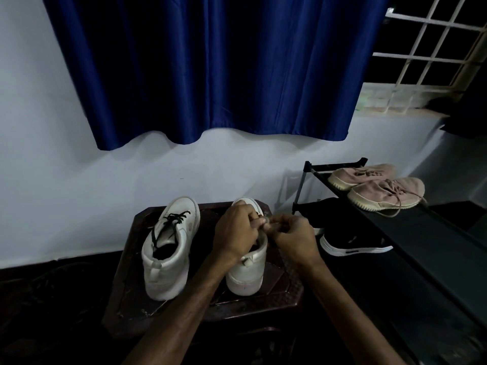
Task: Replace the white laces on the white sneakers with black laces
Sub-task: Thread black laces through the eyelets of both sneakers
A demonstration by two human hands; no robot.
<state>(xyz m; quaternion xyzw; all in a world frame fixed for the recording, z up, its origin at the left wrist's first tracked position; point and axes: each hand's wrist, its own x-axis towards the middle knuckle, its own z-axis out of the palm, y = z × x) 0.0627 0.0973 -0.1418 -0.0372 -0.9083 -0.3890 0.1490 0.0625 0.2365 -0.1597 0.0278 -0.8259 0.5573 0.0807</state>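
So, left sneaker (168,259): heel toward me on the desk (126,299), with a black lace (171,222) threaded through it.
Right sneaker (246,275): just beside it on the same desk, heel toward me, top half hidden under my hands.
Left hand (234,230): fingers curled, pinching a dark lace bit (257,215) over the eyelets.
Right hand (293,235): curled in a pinch too, fingertips touching the left ones. Can't tell what's in it.
Rack (395,233): off to my right, pink shoes (382,188) on top, black shoe (353,245) lower down.

Two white sneakers stand heels toward the camera on a dark table (263,306), the left sneaker (168,248) loosely threaded with black lace (171,222), the right sneaker (246,272) just beside it.
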